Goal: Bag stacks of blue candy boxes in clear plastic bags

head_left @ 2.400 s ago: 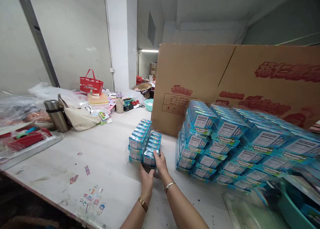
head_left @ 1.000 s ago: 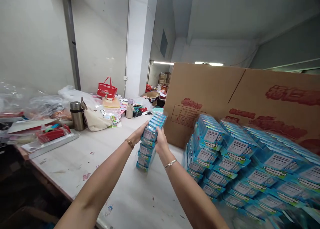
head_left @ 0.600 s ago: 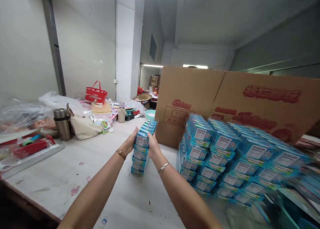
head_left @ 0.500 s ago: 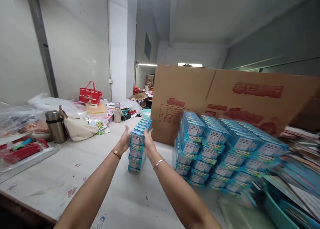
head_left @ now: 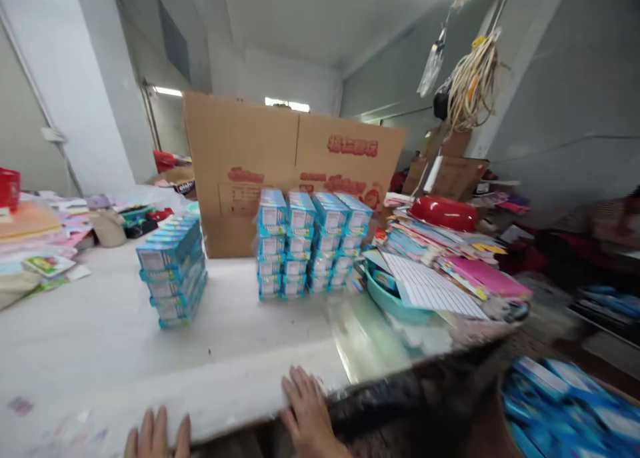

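Observation:
My left hand (head_left: 157, 437) lies at the table's near edge with its fingers spread, partly cut off by the bottom of the view. To its right, my right hand (head_left: 306, 405) rests at the same edge, fingers apart and nothing in them. Beyond my left hand stands a separate stack of small blue boxes (head_left: 173, 271) on the white table (head_left: 235, 338). Farther back, several columns of the same blue boxes (head_left: 305, 245) stand side by side in front of a large cardboard carton (head_left: 240, 138).
A teal basin (head_left: 400, 305) with papers sits at the right, beside a greenish clear plastic sheet (head_left: 370, 338). Behind it are piled flat prints and a red basin (head_left: 443, 213). More blue boxes (head_left: 570, 405) fill a container low at the right. Coiled cable (head_left: 473, 88) hangs above.
Both hands have let go of the single stack of blue boxes and come back to the table's near edge. My view has swung to the right.

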A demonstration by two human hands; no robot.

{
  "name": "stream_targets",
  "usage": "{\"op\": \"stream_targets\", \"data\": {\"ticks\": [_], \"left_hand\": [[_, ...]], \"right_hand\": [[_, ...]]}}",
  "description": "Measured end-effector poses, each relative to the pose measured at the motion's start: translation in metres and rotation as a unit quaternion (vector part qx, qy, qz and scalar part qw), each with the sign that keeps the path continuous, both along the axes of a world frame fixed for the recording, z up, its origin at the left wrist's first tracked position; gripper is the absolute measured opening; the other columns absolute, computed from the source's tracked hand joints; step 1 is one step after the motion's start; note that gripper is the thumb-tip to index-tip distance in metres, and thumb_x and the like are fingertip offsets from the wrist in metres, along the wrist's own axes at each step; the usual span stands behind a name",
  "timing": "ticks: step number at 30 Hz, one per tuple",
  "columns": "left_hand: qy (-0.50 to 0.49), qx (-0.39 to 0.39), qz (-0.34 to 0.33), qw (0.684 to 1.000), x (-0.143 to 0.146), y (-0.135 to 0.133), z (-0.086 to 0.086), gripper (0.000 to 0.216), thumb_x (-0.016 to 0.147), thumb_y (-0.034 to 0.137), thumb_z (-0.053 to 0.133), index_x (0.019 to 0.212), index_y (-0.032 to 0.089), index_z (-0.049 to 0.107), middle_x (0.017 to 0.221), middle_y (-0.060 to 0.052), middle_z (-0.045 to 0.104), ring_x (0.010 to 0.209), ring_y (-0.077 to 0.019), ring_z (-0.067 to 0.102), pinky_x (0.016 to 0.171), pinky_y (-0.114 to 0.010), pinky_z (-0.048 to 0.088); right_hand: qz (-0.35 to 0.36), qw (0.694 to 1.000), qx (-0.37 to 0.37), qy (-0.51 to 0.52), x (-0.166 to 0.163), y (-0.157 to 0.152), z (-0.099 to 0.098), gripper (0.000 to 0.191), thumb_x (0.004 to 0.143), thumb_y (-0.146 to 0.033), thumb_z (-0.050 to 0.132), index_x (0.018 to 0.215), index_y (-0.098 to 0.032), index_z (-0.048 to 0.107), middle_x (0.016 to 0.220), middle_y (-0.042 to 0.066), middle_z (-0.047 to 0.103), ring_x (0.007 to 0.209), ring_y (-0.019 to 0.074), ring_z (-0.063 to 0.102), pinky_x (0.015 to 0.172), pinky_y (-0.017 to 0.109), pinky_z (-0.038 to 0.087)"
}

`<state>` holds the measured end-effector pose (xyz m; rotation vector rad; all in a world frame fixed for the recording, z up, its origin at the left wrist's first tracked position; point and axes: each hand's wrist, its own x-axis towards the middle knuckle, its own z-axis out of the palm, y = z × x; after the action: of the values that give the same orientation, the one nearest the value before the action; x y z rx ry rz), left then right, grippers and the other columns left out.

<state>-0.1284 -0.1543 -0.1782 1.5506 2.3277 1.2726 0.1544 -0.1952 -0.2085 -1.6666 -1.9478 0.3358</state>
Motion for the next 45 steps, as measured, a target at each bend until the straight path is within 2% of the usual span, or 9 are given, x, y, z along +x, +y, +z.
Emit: {"op": "stream_targets", "data": {"ticks": [2,4,9,15,20,26,31,39,45], "left_hand": [[0.022,-0.013,0.013,1.000,0.008,-0.012,-0.009,0.062,0.084,0.045,0.035,0.145,0.037,0.044,0.152,-0.005,0.045,0.145,-0.0325,0.028,0.111,-0.065,0.014],[0.082,-0.011,-0.007,0.997,0.008,-0.018,-0.011,0.059,0.090,0.044,0.031,0.141,0.023,0.051,0.147,-0.014,0.049,0.145,-0.0313,0.029,0.113,-0.062,0.012],[0.163,-0.026,-0.032,0.986,0.000,-0.023,-0.014,0.056,0.096,0.041,0.029,0.138,0.012,0.052,0.155,-0.018,0.036,0.148,-0.0344,0.019,0.114,-0.063,0.011],[0.209,-0.032,-0.020,0.977,-0.004,-0.019,-0.026,0.057,0.098,0.041,0.026,0.137,0.011,0.053,0.158,-0.019,0.029,0.149,-0.0363,0.010,0.113,-0.065,0.009],[0.204,-0.090,-0.062,0.973,-0.003,-0.032,-0.009,0.061,0.099,0.046,0.028,0.149,0.012,0.036,0.161,-0.022,0.016,0.149,-0.0388,0.006,0.112,-0.065,0.012],[0.199,-0.108,-0.094,0.969,0.000,-0.036,-0.002,0.065,0.101,0.044,0.031,0.153,0.007,0.020,0.162,-0.024,0.003,0.148,-0.0381,-0.001,0.111,-0.066,0.006],[0.189,-0.101,-0.099,0.972,-0.001,-0.039,-0.002,0.066,0.101,0.044,0.034,0.153,0.007,0.019,0.162,-0.024,0.004,0.148,-0.0360,0.000,0.112,-0.065,0.003],[0.164,-0.110,-0.092,0.976,-0.005,-0.043,-0.012,0.074,0.095,0.052,0.039,0.155,0.012,0.022,0.164,-0.018,0.004,0.151,-0.0323,0.000,0.118,-0.056,-0.004],[0.143,-0.091,-0.090,0.981,-0.008,-0.043,-0.018,0.075,0.093,0.055,0.041,0.154,0.014,0.027,0.163,-0.018,0.008,0.151,-0.0340,0.005,0.117,-0.059,0.001]], "right_hand": [[0.029,0.999,-0.014,-0.039,0.003,-0.017,0.013,0.059,0.093,-0.040,0.049,0.150,-0.036,0.033,0.158,0.002,0.031,0.146,0.0290,0.027,0.119,0.051,0.022],[0.023,0.998,-0.032,-0.049,0.001,-0.022,0.027,0.061,0.094,-0.042,0.049,0.151,-0.030,0.032,0.159,0.006,0.029,0.148,0.0285,0.022,0.119,0.052,0.019],[0.049,0.997,-0.039,-0.040,0.002,-0.022,0.033,0.073,0.091,-0.051,0.054,0.153,-0.026,0.026,0.161,0.009,0.025,0.149,0.0274,0.017,0.119,0.051,0.013],[0.067,0.997,0.000,-0.027,0.006,-0.021,0.017,0.078,0.090,-0.054,0.054,0.155,-0.029,0.019,0.162,0.005,0.019,0.150,0.0286,0.013,0.119,0.053,0.009],[0.071,0.997,-0.024,-0.001,0.008,-0.022,0.018,0.073,0.092,-0.049,0.051,0.154,-0.023,0.023,0.161,0.010,0.023,0.149,0.0279,0.014,0.118,0.052,0.008],[0.055,0.983,-0.061,0.166,0.016,-0.012,0.013,0.067,0.098,-0.055,0.030,0.154,-0.021,0.020,0.160,0.009,0.025,0.149,0.0234,0.016,0.118,0.053,0.004],[0.035,0.950,-0.079,0.299,0.023,-0.012,0.017,0.073,0.094,-0.067,0.030,0.152,-0.023,0.027,0.159,0.007,0.029,0.148,0.0226,0.021,0.120,0.050,0.000],[0.018,0.970,-0.077,0.232,0.016,-0.013,0.012,0.078,0.092,-0.068,0.025,0.152,-0.018,0.027,0.160,0.012,0.026,0.149,0.0241,0.016,0.120,0.051,0.003],[-0.014,0.985,-0.039,0.165,0.016,-0.006,-0.006,0.081,0.089,-0.069,0.022,0.149,-0.017,0.034,0.155,0.015,0.036,0.147,0.0299,0.023,0.117,0.055,0.015]]}}
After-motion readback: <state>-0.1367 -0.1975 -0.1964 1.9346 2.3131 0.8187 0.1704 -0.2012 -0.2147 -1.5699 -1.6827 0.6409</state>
